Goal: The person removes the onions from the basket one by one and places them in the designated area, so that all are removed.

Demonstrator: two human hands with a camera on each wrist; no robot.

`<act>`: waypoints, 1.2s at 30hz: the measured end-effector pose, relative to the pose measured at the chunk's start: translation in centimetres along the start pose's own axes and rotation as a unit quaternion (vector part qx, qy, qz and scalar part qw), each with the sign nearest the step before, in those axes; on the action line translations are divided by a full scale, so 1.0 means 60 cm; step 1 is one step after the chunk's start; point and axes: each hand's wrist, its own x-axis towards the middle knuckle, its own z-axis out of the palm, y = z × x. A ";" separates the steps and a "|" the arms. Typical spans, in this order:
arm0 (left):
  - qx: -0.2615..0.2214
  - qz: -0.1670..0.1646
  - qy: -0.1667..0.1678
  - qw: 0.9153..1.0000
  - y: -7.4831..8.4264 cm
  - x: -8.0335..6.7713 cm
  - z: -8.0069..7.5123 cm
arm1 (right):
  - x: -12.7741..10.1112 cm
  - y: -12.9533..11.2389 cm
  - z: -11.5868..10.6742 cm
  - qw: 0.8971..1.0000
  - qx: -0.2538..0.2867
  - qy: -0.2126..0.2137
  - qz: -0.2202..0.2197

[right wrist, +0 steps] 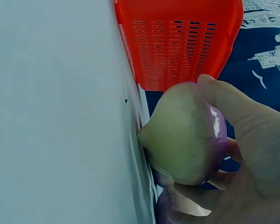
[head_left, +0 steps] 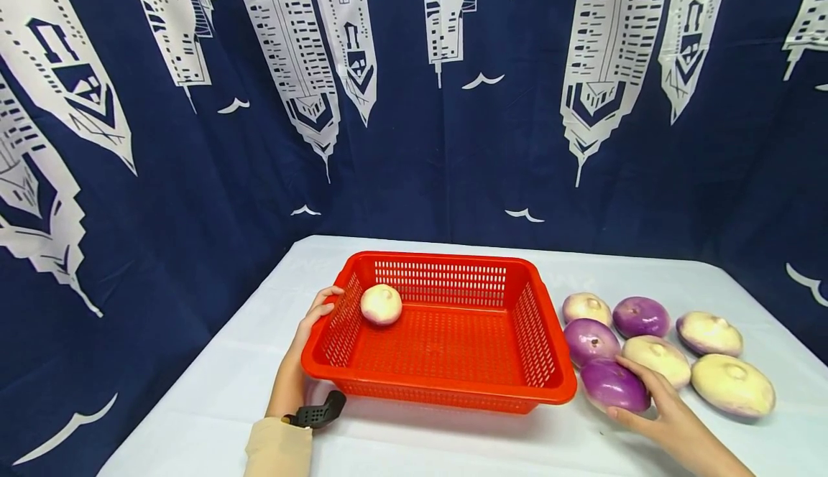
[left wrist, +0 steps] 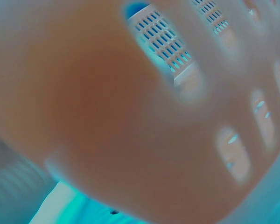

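Observation:
A red plastic basket (head_left: 440,391) stands on the white table, with a pale turnip (head_left: 382,305) in its back left corner. My left hand (head_left: 308,326) holds the basket's left rim, fingers over the edge. In the left wrist view the slotted basket wall (left wrist: 233,154) is very close and blurred. To the right of the basket my right hand (head_left: 656,409) grips a purple-topped turnip (head_left: 613,387). The right wrist view shows this turnip's pale, pointed underside (right wrist: 179,135), with the thumb and fingers around its purple side.
Several more turnips lie in a cluster right of the basket, among them a purple one (head_left: 591,342) behind the held one and a pale one (head_left: 733,385) at the far right. A dark blue curtain (head_left: 414,161) with white buildings hangs behind the white table (head_left: 414,448).

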 end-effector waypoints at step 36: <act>-0.017 -0.010 -0.008 1.000 0.009 -0.004 0.007 | 0.010 -0.048 -0.016 1.000 -0.020 0.015 -0.012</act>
